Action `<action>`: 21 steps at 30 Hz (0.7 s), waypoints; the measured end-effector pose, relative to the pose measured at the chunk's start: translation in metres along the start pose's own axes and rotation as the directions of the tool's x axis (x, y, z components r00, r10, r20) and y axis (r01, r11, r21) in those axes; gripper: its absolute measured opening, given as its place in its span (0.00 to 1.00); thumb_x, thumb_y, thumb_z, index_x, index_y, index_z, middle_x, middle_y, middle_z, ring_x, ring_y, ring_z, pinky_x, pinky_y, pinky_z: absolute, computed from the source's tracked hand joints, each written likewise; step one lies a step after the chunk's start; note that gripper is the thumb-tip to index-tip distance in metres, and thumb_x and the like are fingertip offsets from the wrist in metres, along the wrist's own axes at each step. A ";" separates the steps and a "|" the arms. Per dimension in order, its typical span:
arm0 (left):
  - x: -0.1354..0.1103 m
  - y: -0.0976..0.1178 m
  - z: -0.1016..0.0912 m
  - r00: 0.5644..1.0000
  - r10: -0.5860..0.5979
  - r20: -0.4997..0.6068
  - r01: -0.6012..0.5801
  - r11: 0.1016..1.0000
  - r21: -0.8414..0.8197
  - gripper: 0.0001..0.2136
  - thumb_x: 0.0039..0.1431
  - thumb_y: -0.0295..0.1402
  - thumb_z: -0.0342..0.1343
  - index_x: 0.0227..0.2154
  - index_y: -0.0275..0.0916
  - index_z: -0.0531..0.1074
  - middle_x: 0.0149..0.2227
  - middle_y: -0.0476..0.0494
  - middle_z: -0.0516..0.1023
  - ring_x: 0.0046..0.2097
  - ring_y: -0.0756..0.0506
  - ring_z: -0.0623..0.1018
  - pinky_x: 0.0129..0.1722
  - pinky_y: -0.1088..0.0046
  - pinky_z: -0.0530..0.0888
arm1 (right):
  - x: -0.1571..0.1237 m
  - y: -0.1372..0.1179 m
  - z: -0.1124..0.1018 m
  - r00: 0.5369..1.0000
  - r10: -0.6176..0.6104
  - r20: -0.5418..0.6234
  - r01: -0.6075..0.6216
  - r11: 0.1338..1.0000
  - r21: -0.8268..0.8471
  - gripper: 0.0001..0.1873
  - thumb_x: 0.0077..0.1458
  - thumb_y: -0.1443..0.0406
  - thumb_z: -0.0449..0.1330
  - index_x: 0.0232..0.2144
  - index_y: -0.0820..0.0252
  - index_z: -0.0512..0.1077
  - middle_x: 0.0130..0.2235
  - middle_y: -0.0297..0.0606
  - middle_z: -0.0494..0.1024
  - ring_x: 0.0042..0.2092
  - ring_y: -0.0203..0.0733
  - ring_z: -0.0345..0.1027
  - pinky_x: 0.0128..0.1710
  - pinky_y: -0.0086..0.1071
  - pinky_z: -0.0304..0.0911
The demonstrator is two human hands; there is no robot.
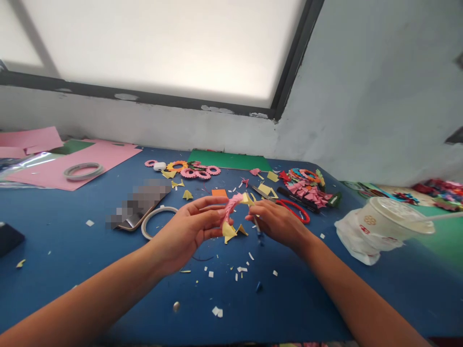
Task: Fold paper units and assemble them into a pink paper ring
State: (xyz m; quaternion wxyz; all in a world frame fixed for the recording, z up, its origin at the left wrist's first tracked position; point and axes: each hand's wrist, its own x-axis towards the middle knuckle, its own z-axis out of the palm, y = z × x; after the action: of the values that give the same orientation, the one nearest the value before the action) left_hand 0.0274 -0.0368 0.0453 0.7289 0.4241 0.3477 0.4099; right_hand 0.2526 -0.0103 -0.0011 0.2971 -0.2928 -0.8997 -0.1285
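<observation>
My left hand (188,226) pinches a curved strip of folded pink and yellow paper pieces (230,214) above the blue table (72,241). My right hand (277,221) grips the far end of the same strip near a yellow piece (248,198), fingers curled. A thin dark tool (257,229) pokes down from under my right hand. Yellow triangles hang at the strip's lower end. Small white and yellow paper scraps (240,270) lie under both hands.
Finished paper rings (197,169) and a green sheet (227,159) lie at the back. Red-handled scissors (294,208) and a pile of folded pieces (307,185) sit right. A lidded cup on a plastic bag (392,221), tape rolls (154,219), pink sheets (90,159).
</observation>
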 end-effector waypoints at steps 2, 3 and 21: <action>0.000 0.001 0.001 1.000 0.025 -0.010 -0.025 1.000 0.014 0.10 0.49 0.27 0.61 0.36 0.39 0.74 0.34 0.47 0.77 0.34 0.51 0.76 0.32 0.79 0.73 | -0.002 -0.007 -0.006 0.975 0.050 -0.215 -0.034 0.997 0.076 0.06 0.58 0.71 0.50 0.38 0.59 0.65 0.33 0.38 0.73 0.36 0.37 0.69 0.36 0.31 0.66; 0.000 0.001 0.001 0.999 0.037 -0.016 -0.037 0.999 0.020 0.09 0.49 0.27 0.61 0.36 0.39 0.74 0.34 0.47 0.77 0.34 0.51 0.76 0.32 0.79 0.74 | -0.004 -0.012 -0.008 0.951 0.087 -0.298 -0.053 0.991 0.119 0.07 0.57 0.71 0.50 0.38 0.58 0.65 0.34 0.38 0.73 0.36 0.37 0.69 0.35 0.31 0.66; -0.004 -0.007 0.007 0.983 0.182 -0.030 -0.178 0.979 0.102 0.09 0.48 0.28 0.63 0.28 0.38 0.66 0.27 0.51 0.77 0.33 0.50 0.77 0.26 0.82 0.74 | 0.005 -0.073 -0.016 0.895 0.082 -0.438 0.030 0.970 0.242 0.15 0.48 0.76 0.55 0.38 0.57 0.64 0.27 0.33 0.73 0.25 0.34 0.67 0.24 0.28 0.67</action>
State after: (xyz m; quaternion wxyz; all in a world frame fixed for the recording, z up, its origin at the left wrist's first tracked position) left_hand 0.0339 -0.0451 0.0431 0.6599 0.4813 0.3420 0.4647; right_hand 0.2127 -0.0731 0.0103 0.5298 -0.2294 -0.8129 -0.0770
